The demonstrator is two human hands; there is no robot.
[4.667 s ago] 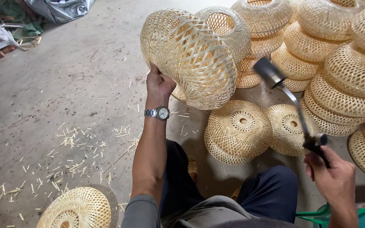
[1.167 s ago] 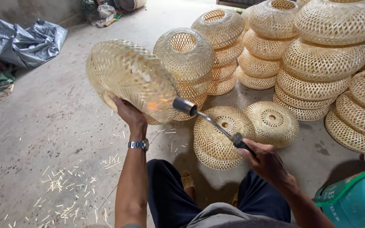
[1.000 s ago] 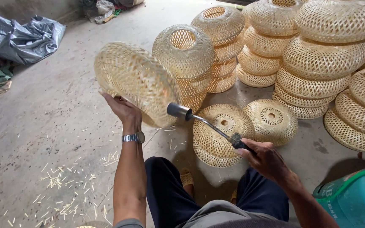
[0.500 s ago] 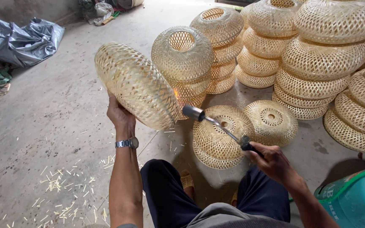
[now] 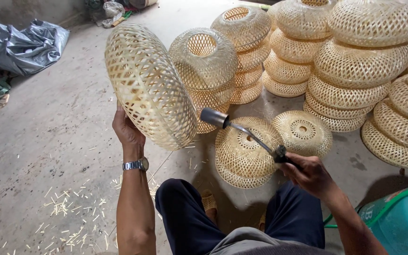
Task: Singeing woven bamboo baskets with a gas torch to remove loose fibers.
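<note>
A woven bamboo lampshade (image 5: 149, 85), round and flattened, was held raised on edge above the concrete floor (image 5: 48, 151), left of centre in the view, its broad curved face turned toward the torch. It was gripped from beneath by the left hand (image 5: 127, 132), fingers closed on the lower rim and partly hidden behind the weave; a metal wristwatch (image 5: 135, 165) was worn on that wrist. A gas torch (image 5: 242, 132) was held in the right hand (image 5: 308, 172), fingers wrapped shut around the handle end, the bent tube rising leftward so that the nozzle stood just beside the shade's lower right flank, apart from it; no flame could be made out. The step in hand was judged to be singeing stray fibres off the shade's surface. The next move was judged to call for a turn of the shade in the left hand, with the nozzle kept near but off the weave and never left on one spot, since thin strips scorch easily. Behind, finished shades were noted: two low ones (image 5: 246, 151) on the floor before the knees, and tall stacks (image 5: 355, 71) toward the far right. Bamboo offcuts (image 5: 67, 212) lay scattered at the near left, a grey tarpaulin (image 5: 22, 45) at the far left corner, a teal plastic tub (image 5: 397, 222) at the near right.
</note>
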